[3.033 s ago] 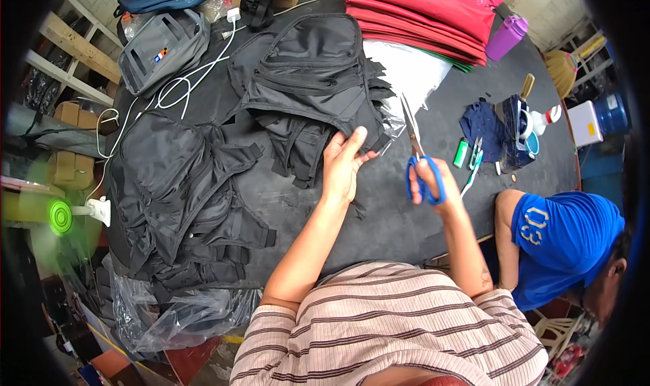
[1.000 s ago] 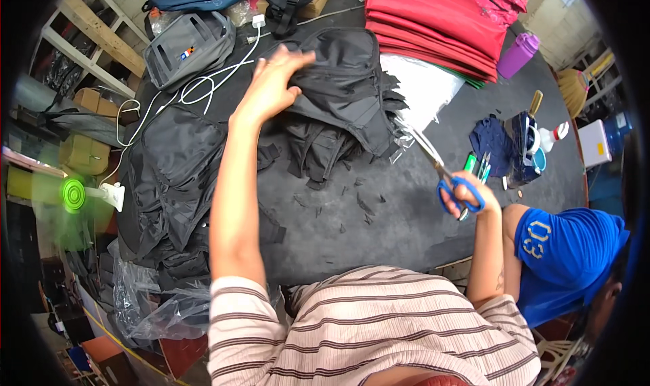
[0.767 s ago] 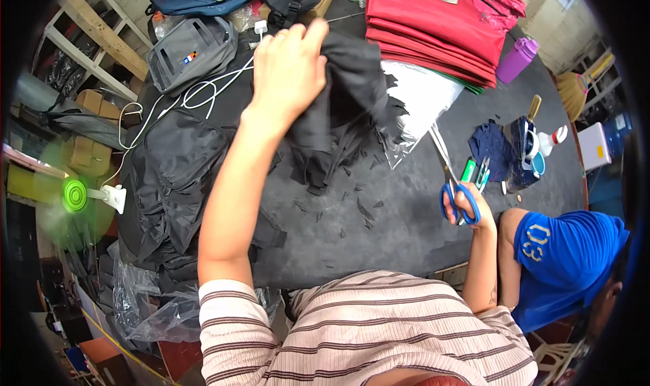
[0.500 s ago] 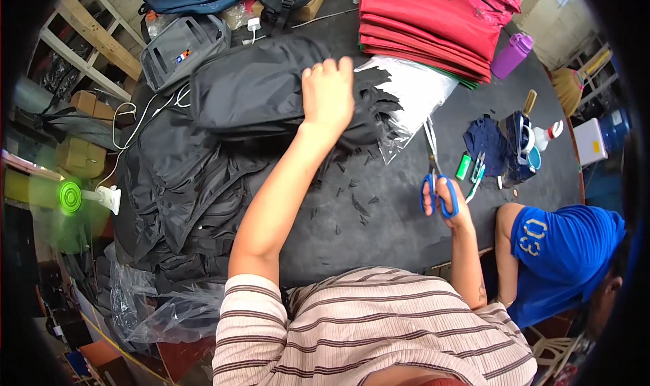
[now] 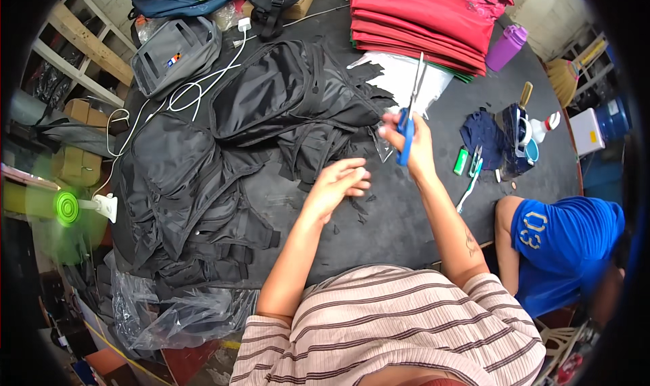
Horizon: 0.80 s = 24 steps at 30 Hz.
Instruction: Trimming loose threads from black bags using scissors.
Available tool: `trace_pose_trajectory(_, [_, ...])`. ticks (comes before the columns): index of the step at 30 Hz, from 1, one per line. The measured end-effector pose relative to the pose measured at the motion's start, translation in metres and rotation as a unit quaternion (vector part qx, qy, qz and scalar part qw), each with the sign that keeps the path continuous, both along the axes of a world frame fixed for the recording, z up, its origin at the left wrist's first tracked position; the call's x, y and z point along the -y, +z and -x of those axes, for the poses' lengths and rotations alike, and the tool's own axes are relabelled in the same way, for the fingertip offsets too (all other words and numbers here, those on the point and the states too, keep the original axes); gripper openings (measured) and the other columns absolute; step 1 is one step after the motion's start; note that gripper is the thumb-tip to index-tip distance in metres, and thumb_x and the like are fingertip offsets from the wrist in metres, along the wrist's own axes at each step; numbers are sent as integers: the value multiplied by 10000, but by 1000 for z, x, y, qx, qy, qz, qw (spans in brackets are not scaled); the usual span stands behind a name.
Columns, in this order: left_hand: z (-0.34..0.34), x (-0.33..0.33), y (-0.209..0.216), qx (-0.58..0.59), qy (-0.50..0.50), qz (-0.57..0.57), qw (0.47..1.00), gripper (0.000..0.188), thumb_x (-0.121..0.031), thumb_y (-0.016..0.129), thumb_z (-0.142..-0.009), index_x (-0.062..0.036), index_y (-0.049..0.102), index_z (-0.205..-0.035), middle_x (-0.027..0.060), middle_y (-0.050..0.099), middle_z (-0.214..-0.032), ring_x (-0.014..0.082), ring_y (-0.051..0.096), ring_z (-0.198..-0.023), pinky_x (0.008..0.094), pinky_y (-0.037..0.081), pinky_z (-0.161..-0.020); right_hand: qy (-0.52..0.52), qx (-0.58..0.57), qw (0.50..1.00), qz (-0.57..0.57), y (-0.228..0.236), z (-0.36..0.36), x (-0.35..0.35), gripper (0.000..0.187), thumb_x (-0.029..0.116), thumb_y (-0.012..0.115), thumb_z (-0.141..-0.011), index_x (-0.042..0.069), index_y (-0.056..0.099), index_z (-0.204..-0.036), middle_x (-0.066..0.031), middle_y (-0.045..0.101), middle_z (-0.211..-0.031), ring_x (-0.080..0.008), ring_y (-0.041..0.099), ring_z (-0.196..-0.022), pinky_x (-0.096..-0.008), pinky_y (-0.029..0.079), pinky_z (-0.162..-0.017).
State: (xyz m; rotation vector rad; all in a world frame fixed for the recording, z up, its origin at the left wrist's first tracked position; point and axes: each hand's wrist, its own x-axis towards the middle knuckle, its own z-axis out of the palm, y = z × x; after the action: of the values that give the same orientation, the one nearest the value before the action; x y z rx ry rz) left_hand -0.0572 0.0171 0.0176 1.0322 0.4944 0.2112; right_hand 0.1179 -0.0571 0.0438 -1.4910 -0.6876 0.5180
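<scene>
My right hand (image 5: 421,149) grips blue-handled scissors (image 5: 405,137), their metal blades pointing away over a white plastic sheet. My left hand (image 5: 335,188) hovers above the dark table, fingers loosely bent and apart, with nothing visible in it. Just beyond it lies a black backpack (image 5: 261,98) on its side, with loose black straps and fabric ends at its right. A second black backpack (image 5: 172,152) sits to the left, on top of more black fabric pieces. Small black scraps (image 5: 359,213) lie near my left hand.
Folded red fabric (image 5: 420,20) is stacked at the back, a purple bottle (image 5: 506,48) beside it. To the right are a green lighter (image 5: 461,161), thread snips (image 5: 477,159) and a dark tool holder (image 5: 512,142). A person in blue (image 5: 565,244) sits close on my right. White cable (image 5: 196,92) crosses the back left.
My left hand has let go of the black backpack and come back toward me. The backpack now lies flatter. My right hand has carried the scissors up and to the left.
</scene>
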Motion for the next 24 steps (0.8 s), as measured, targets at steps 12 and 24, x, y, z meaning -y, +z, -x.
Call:
trace_pose_trajectory(12, [-77, -16, -14, 204, 205, 277, 917, 182, -93, 632, -808, 6, 594, -956, 100, 623, -944, 202, 601, -873, 338, 479, -808, -35, -52, 997, -50, 9, 10, 6, 244, -28, 689, -659, 5, 521, -834, -57, 590, -754, -127, 582, -658, -238, 485, -632])
trace_pose_trajectory(24, [-73, -8, 17, 65, 248, 197, 946, 151, -77, 683, -759, -16, 636, -889, 65, 643, -880, 164, 609, -833, 321, 491, -737, -2, 44, 997, -58, 21, 16, 4, 276, -36, 702, -667, 8, 521, -871, -102, 632, -849, -129, 599, -758, -233, 489, -692])
